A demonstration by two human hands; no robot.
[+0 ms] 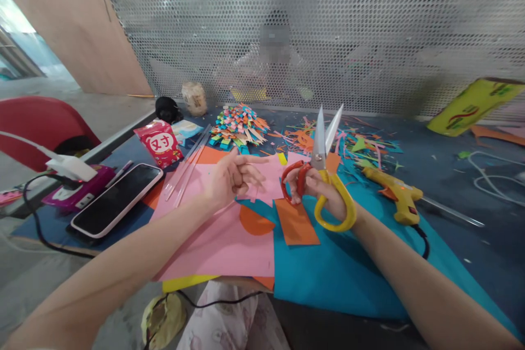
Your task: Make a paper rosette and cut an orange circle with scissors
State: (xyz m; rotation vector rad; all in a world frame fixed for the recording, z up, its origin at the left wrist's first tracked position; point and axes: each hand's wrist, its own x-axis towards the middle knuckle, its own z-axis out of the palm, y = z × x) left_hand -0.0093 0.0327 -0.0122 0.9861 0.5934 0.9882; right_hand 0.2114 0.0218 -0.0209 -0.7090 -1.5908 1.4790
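My right hand (pixel 314 183) is closed on a pair of scissors (pixel 319 145) with one red and one yellow handle loop. The blades point up and stand apart, with nothing visible between them. My left hand (pixel 235 175) hovers over pink paper (pixel 213 246), its index finger stretched toward the scissors and the other fingers loosely bent. No held object shows in it. An orange paper rectangle (pixel 297 224) lies below the scissors on blue paper (pixel 340 273). Beside it is a rounded orange piece (pixel 256 221).
Behind my hands sit a fringed colourful paper bundle (pixel 240 126) and loose paper scraps (pixel 353 145). A yellow glue gun (pixel 394 194) lies right. Clear glue sticks (pixel 188 167), a phone (pixel 117 199), a red packet (pixel 159 143) and a purple power strip (pixel 80 191) are left. Perforated metal (pixel 348 27) stands behind.
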